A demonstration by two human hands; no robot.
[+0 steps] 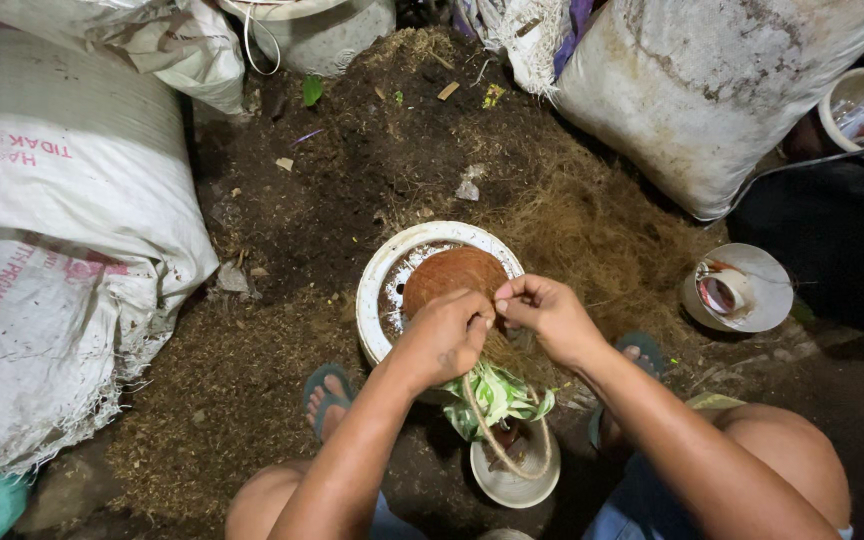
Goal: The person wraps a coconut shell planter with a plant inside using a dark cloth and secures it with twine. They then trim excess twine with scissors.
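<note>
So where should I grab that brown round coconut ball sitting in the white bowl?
Cup the brown fibre ball from above, hands on its two sides. Its rounded top rises clear of the white bowl, while the rim walls off its lower half.

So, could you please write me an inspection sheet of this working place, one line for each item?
Surface: bare ground covered with dark soil and brown fibre.
Job's things: a brown fibre ball sits in a white pot; a green-leaved plant hangs below the hands, a cord looping over a small white pot.
Clutter: an overturned white pot to the right; small scraps on the soil.
Grippers: left hand and right hand meet over the ball, fingers pinched; what they pinch is too small to tell.
Cables: nothing seen.
Surroundings: large white sacks on the left and top right.
</note>
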